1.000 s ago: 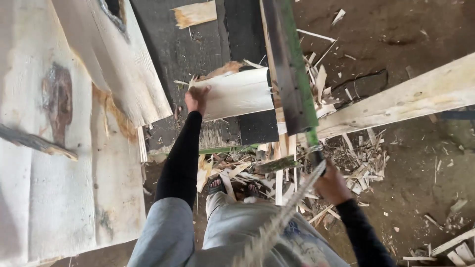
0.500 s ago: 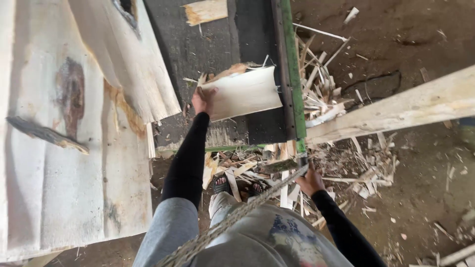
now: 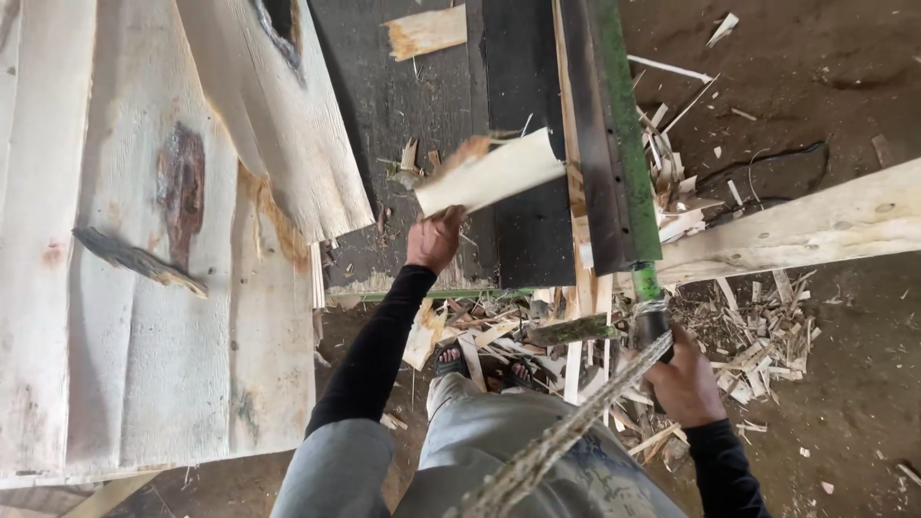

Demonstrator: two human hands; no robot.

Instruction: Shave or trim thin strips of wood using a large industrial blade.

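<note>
A stack of pale sawn boards (image 3: 144, 288) fills the left side, their long edges running from near to far, one marked by a dark knot stain. Beside it lies the dark bench (image 3: 432, 96), a blackened flat surface with a small wood offcut (image 3: 427, 31) at its far end. Along the bench's right edge runs a long blade with a green bar (image 3: 619, 125), its length pointing away from the person and ending near them in a dark handle. A pale plank (image 3: 815, 225) crosses the dirt floor (image 3: 825, 403) on the right, slanting up toward the right edge.

Over the bench, the left hand (image 3: 434, 240) holds a light strip of wood (image 3: 491, 173) by its near-left end, fingers clamped on it. The strip's long axis lies crosswise, rising from lower left to upper right, and its far end points at the blade and comes close to it; whether they touch cannot be told. It is blurred.

The right hand (image 3: 683, 379) is lower right, fingers wrapped tight round the handle (image 3: 652, 326) of the blade. A frayed rope (image 3: 556, 441) runs from near that hand toward the person's lap.

Wood scraps (image 3: 748, 336) litter the floor under the bench's near edge, around a sandalled foot (image 3: 449, 360).
</note>
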